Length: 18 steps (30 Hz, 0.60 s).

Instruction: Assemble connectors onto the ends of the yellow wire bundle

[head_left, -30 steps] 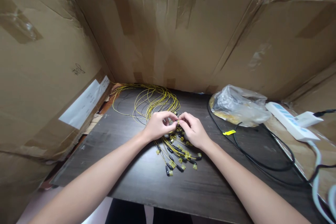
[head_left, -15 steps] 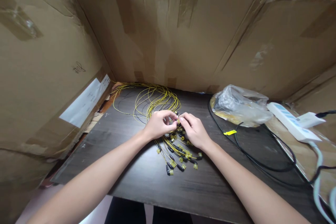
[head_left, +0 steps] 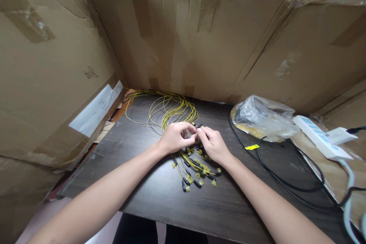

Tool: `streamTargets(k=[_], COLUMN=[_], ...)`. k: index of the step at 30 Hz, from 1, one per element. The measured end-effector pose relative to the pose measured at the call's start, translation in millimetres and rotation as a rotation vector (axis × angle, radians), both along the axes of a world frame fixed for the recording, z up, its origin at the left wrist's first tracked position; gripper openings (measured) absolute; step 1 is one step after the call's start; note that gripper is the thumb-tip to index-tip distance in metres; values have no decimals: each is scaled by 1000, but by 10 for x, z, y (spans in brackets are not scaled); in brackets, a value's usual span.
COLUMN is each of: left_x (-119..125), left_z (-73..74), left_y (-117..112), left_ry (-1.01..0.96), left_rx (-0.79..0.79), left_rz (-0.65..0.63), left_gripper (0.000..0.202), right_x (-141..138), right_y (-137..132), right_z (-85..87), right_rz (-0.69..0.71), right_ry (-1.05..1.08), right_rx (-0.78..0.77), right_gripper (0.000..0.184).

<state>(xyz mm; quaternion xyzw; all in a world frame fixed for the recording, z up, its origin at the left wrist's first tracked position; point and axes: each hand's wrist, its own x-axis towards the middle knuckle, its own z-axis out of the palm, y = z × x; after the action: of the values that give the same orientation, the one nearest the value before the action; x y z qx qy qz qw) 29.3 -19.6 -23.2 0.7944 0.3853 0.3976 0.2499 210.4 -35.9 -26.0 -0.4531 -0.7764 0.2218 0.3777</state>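
My left hand (head_left: pixel 177 136) is closed in a pinch, thumb and forefinger meeting at a small wire connector (head_left: pixel 196 135), mostly covered by the fingers. From the other side my right hand (head_left: pixel 213 143) pinches the same piece, its fingertips against those of the left. Beneath and in front of both hands lies a pile of wire ends with black sleeves (head_left: pixel 197 184) and translucent yellow plastic connectors (head_left: pixel 205 168). Behind the hands, loose loops of thin yellow and black wires (head_left: pixel 183 108) spread toward the back left.
Cardboard walls (head_left: pixel 177 45) enclose the dark table (head_left: pixel 143 194). On the right are a clear plastic bag (head_left: pixel 263 116), a white power strip (head_left: pixel 320 137) with a plugged-in adapter, and a black cable (head_left: pixel 286 185) with a yellow tag (head_left: pixel 252 147).
The view has shifted slightly. My fingertips have moved a little around the connector, and a dark end now shows above my right fingers. Both hands remain together over the pile.
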Motion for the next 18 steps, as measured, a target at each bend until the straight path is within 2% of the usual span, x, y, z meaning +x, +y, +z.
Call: streamTargets(k=[3, 8, 18], left_x=[2, -6, -19], left_z=[6, -5, 19], left_y=[4, 29, 24], left_ry=[-25, -57, -83], left_rx=[-42, -83, -86], left_rz=[5, 15, -2], left_gripper=[12, 14, 12], right_x=[7, 15, -3], right_y=[-11, -25, -32], right_z=[20, 35, 6], right_rz=[-2, 6, -44], right_ry=[25, 82, 85], right_rx=[-17, -48, -30], right_gripper=[36, 16, 14])
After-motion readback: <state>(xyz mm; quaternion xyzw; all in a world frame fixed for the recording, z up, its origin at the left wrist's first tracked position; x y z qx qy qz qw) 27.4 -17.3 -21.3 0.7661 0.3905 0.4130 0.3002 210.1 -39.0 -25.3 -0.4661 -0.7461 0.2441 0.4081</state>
